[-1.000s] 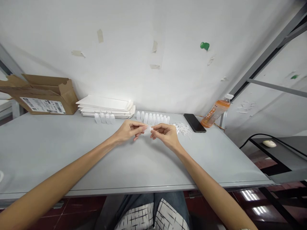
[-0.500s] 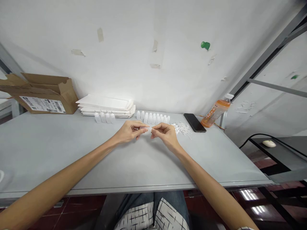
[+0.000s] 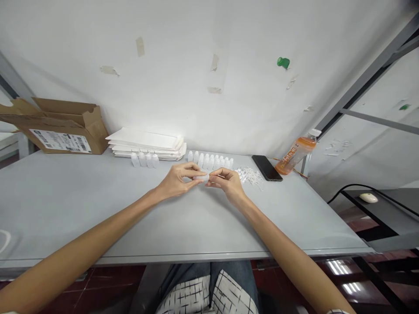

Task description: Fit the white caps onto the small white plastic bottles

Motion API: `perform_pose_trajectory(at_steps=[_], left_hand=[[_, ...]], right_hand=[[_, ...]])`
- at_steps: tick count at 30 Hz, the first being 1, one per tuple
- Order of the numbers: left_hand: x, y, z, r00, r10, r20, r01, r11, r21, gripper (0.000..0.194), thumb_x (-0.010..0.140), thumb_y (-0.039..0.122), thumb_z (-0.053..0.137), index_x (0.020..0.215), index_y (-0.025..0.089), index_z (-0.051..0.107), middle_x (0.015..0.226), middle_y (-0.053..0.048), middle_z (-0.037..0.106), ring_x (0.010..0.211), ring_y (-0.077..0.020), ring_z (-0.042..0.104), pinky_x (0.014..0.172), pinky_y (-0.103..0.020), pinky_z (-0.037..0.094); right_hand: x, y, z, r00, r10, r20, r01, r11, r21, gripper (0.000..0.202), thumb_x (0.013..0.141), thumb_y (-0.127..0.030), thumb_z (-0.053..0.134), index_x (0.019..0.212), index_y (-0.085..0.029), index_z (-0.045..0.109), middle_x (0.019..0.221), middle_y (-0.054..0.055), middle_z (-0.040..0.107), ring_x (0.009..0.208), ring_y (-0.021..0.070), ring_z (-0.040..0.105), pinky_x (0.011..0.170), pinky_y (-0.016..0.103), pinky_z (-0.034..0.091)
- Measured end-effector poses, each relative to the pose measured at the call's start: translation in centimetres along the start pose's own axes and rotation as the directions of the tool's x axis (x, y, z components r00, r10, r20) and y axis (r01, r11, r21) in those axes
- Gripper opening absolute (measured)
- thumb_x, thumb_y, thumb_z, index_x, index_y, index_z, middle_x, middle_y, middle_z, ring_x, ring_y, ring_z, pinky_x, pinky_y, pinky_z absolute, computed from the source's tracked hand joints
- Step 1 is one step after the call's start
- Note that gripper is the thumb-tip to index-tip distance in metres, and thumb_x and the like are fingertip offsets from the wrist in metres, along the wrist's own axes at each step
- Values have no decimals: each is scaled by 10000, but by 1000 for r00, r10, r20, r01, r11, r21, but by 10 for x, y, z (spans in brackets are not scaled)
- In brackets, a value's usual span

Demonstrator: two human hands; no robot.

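Observation:
Between the thumb and fingers of my left hand point(image 3: 178, 179) lies a small translucent bottle point(image 3: 200, 176), its neck end facing right. My right hand point(image 3: 227, 182) pinches at that end; whatever its fingertips hold is too small to make out. Behind my hands stand rows of small white bottles point(image 3: 211, 161). To the left, several similar bottles with dark thin tips point(image 3: 143, 159) stand in a row. Just right of my right hand is a loose pile of small white pieces point(image 3: 251, 175).
A stack of white sheets point(image 3: 147, 144) lies against the wall, beside an open cardboard box point(image 3: 65, 128). At the right are a black phone point(image 3: 267, 168) and a leaning bottle of orange drink point(image 3: 296, 152). A white mouse point(image 3: 368, 198) rests on a dark side surface.
My left hand's fingers have spread wider around the small bottle, which now shows more. My right hand stays at its end. The view has shifted slightly.

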State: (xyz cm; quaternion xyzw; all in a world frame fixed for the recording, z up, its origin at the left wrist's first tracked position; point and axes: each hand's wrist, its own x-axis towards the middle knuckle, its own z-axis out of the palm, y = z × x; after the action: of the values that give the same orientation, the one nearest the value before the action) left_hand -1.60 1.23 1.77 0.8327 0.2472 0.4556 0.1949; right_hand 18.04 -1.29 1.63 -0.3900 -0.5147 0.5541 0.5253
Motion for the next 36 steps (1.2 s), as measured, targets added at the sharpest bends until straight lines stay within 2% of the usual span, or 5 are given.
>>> perform_pose_trajectory(at_steps=[13,17,21,25,36], left_hand=[[1,2,2,996,-72,-42,71,997,-38,173,829,289,674,961,228,767,952,-61,669,858,-162,631,778,-294,523],[2,5,0,989,-148,-17,147,988,-56,211,820,307,674,983,203,758,993,-73,672,873,-170,636,794,-303,531],[4,7,-1,950,-310,36,312,943,-113,343,827,378,651,1083,159,715,1025,-97,679,857,-184,644,762,-310,543],[5,7,-2,876,-449,173,477,858,-191,390,857,438,601,1083,139,707,816,-61,668,623,-134,602,630,-289,530],[4,0,-6,884,-401,241,448,875,-186,313,834,376,637,1032,153,734,643,-6,628,548,-122,559,559,-261,461]], right_hand=[[2,-9,-6,990,30,137,-16,994,-107,347,690,-382,778,938,-187,633,797,25,690,708,191,703,677,357,588],[3,-7,-6,990,-10,139,28,992,-124,314,706,-405,764,877,-161,663,777,50,707,714,193,698,680,352,583],[5,-3,-7,986,-123,111,140,978,-155,305,706,-408,765,861,-160,678,764,39,683,721,192,686,667,371,592],[6,-2,-8,977,-194,85,208,951,-227,280,720,-398,751,859,-166,676,784,36,665,761,195,682,662,370,596],[3,2,-8,986,-151,77,166,952,-257,260,711,-367,756,839,-164,657,759,21,655,689,171,673,674,358,580]])
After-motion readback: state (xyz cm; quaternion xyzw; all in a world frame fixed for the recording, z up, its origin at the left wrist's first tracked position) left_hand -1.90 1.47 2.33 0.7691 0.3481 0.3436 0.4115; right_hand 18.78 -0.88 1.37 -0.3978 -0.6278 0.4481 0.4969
